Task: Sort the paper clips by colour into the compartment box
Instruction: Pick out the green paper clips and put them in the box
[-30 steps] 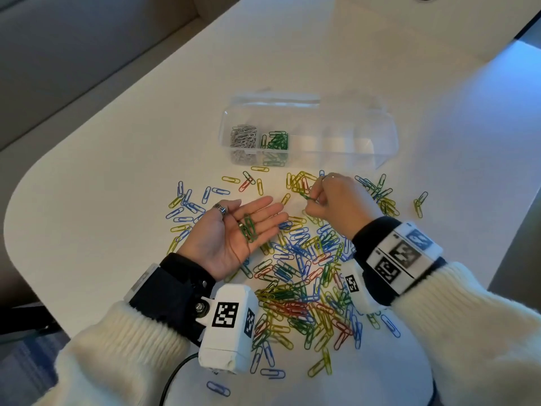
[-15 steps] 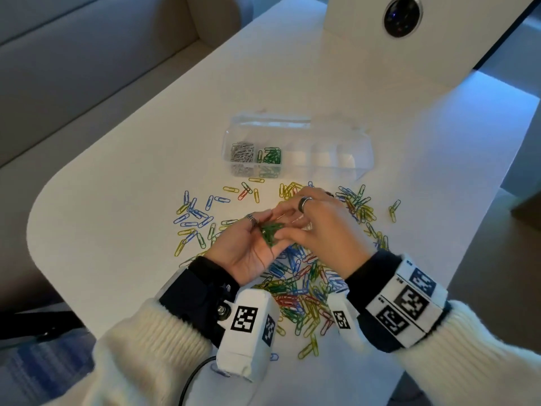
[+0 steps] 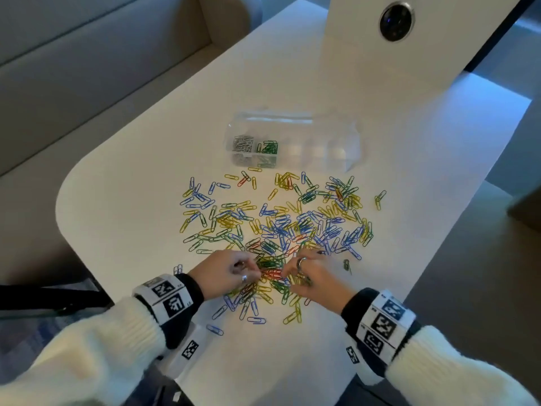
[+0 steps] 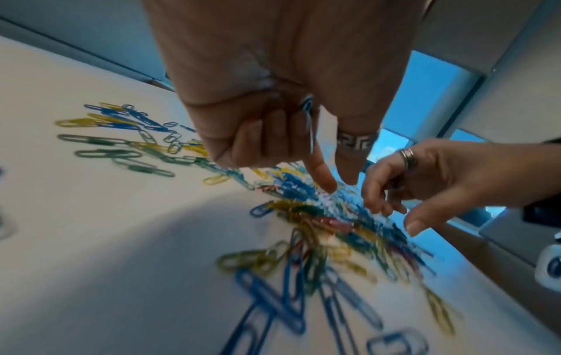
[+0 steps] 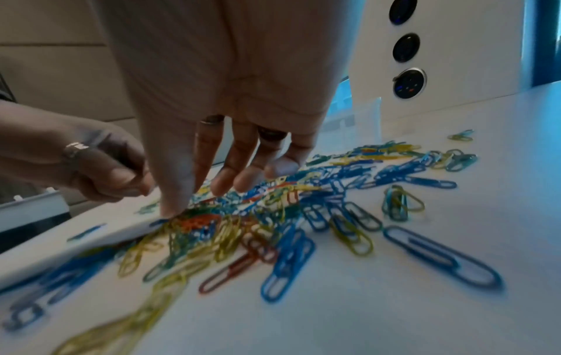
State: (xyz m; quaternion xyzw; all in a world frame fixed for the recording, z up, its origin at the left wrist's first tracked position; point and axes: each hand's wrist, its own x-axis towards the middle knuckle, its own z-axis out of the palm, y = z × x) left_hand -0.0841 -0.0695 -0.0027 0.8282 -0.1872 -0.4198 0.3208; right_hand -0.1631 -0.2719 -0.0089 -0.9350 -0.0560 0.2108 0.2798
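Observation:
A loose pile of blue, yellow, green and red paper clips (image 3: 292, 227) covers the white table (image 3: 140, 183). Behind it lies the clear compartment box (image 3: 345, 148), with silver clips (image 3: 243, 143) in its leftmost compartment and green clips (image 3: 268, 148) in the one beside it. Both hands are down at the near end of the pile. My left hand (image 3: 228, 273) is palm down, its outer fingers curled round a teal-green clip (image 4: 308, 115), two fingers reaching to the pile. My right hand (image 3: 307, 271) has its fingers spread straight, tips touching clips (image 5: 212, 216), nothing pinched.
A white upright panel with a round dark lens (image 3: 396, 22) stands at the back right. A grey sofa (image 3: 87, 68) runs along the left. The table's rounded corner (image 3: 63, 206) is at the left. A stray pair of clips (image 3: 380, 197) lies to the right.
My left palm, which lay open with green clips, has turned down and curled its fingers. Both hands came together, then dropped to the near end of the pile. The head view has tilted up.

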